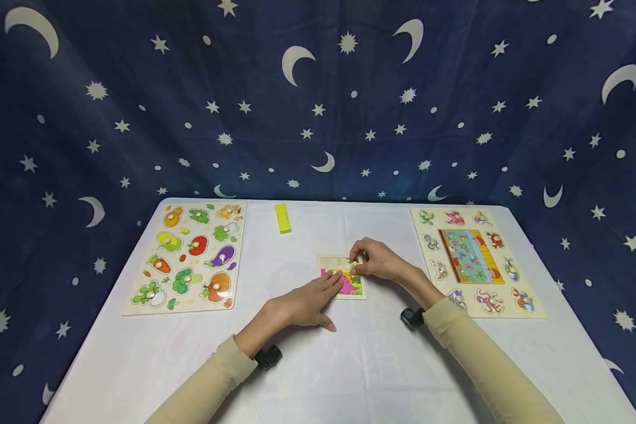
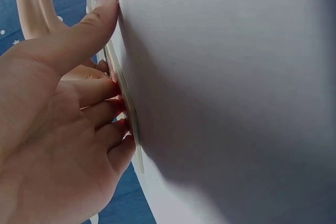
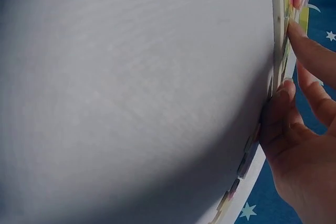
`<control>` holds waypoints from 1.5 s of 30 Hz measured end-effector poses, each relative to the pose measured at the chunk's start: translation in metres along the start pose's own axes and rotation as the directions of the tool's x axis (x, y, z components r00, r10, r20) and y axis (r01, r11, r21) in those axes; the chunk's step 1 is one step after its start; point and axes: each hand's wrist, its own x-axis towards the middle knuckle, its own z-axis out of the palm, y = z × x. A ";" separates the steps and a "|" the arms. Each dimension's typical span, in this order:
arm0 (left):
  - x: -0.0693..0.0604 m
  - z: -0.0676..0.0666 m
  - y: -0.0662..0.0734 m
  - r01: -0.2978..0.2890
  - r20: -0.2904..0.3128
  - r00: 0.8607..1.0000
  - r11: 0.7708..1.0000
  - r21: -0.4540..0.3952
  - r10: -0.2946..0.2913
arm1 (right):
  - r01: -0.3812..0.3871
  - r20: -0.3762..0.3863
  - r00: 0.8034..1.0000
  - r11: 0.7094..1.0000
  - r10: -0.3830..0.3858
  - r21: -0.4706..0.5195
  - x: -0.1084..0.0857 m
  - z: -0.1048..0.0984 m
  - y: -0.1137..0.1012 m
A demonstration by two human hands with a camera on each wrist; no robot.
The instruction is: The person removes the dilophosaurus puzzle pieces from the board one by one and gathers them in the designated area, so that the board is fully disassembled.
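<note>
A small framed puzzle [image 1: 357,296] with a pink figure lies on the white table in the head view. My left hand [image 1: 310,301] rests its fairly straight fingers on the puzzle's left part, thumb spread out to the side. At the upper right corner is my right hand [image 1: 381,261], fingers bent and thumb touching the puzzle. Whether a piece is between those fingertips is hidden. The left wrist view shows my left hand [image 2: 68,114] against the puzzle's thin edge [image 2: 131,114]. From the right wrist camera, my right hand [image 3: 304,145] has its fingertips at the frame's edge [image 3: 278,35].
On the left of the table lies a vegetable puzzle board [image 1: 180,307]. A sea-animal board [image 1: 527,313] lies on the right, near my right forearm. A yellow block [image 1: 283,218] sits farther back, left of the middle. The starry cloth [image 1: 318,147] hangs behind.
</note>
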 end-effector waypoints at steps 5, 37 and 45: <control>0.000 0.000 0.000 0.000 0.001 1.000 1.000 -0.003 0.000 | 0.024 -0.002 1.000 1.000 -0.024 0.008 0.000 0.001 0.002; -0.001 0.001 0.000 -0.012 -0.009 1.000 1.000 -0.016 0.011 | 0.012 -0.031 0.999 1.000 -0.012 -0.008 0.000 0.000 0.004; 0.001 0.001 0.000 -0.012 -0.008 1.000 1.000 -0.023 0.011 | -0.019 -0.013 1.000 0.996 0.020 0.083 0.000 -0.002 0.005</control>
